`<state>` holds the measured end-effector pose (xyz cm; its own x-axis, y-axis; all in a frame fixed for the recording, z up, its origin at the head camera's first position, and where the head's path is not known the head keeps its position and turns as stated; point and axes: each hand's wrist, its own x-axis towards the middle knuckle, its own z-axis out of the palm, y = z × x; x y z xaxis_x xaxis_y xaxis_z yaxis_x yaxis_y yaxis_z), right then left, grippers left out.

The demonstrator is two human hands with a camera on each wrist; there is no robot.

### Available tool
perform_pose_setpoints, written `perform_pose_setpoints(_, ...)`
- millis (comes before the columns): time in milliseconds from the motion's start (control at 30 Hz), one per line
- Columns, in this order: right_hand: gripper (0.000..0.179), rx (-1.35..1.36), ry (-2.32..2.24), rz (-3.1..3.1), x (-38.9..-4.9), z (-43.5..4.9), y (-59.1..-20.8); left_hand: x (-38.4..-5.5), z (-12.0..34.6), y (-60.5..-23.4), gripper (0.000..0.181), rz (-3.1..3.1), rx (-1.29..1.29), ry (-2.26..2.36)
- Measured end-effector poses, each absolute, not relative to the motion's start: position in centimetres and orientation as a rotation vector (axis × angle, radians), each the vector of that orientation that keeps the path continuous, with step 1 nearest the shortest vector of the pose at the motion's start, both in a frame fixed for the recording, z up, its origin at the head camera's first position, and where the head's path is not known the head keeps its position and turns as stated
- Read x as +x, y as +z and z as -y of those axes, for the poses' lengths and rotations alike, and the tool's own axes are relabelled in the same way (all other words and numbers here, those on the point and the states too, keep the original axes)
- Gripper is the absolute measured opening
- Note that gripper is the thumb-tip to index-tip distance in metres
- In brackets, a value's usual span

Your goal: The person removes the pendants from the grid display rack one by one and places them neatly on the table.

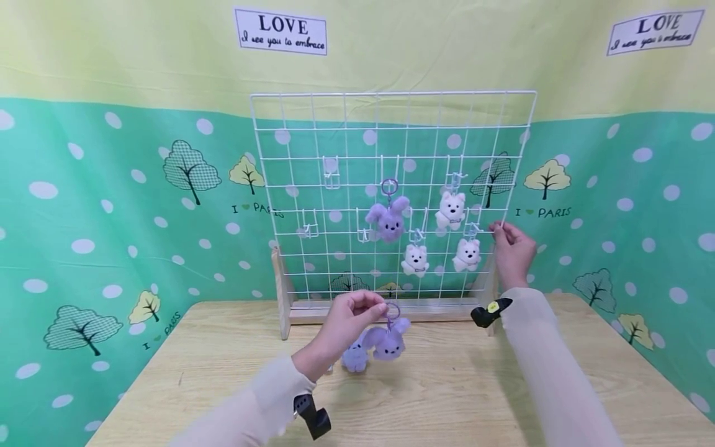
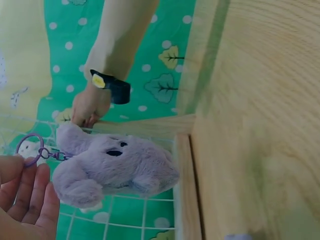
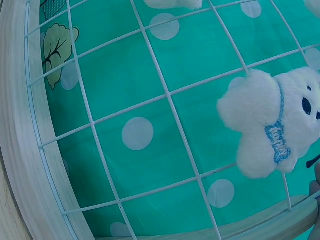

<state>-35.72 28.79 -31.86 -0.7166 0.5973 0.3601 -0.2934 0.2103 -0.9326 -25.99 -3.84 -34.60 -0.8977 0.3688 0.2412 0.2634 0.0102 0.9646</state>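
Note:
My left hand (image 1: 349, 318) pinches the purple ring (image 2: 31, 149) of a fuzzy lilac bunny keychain (image 1: 389, 344), which dangles from it over the table in front of the rack. In the left wrist view the bunny (image 2: 117, 162) hangs by a short chain, its dark eyes and nose showing. My right hand (image 1: 514, 253) grips the right edge of the white wire grid rack (image 1: 391, 94). Another lilac bunny (image 1: 389, 225) hangs from a hook at mid-rack. White dog plushes (image 1: 415, 261) hang to its right; one dog (image 3: 295, 120) shows large in the right wrist view.
A pale blue plush (image 1: 355, 358) is on the wooden table (image 1: 424, 397), partly behind my left hand and the held bunny. Bare hooks (image 1: 331, 178) are on the rack's left half. The rack stands on a wooden base (image 1: 447, 315), with a patterned cloth (image 1: 167, 248) behind.

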Motion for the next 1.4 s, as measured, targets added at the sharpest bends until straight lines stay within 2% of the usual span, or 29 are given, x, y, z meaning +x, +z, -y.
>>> perform_pose_setpoints(667,0.033,-0.276,1.590,1.801,-35.8,-28.9,-31.9,-24.5,3.7,-38.4,0.012,-2.220,0.755,1.824)
perform_pose_setpoints(1400,0.037,-0.267,1.549,1.821,-35.9,-29.0,-32.1,-30.8,2.5,-40.7,0.013,-2.336,0.716,1.802)
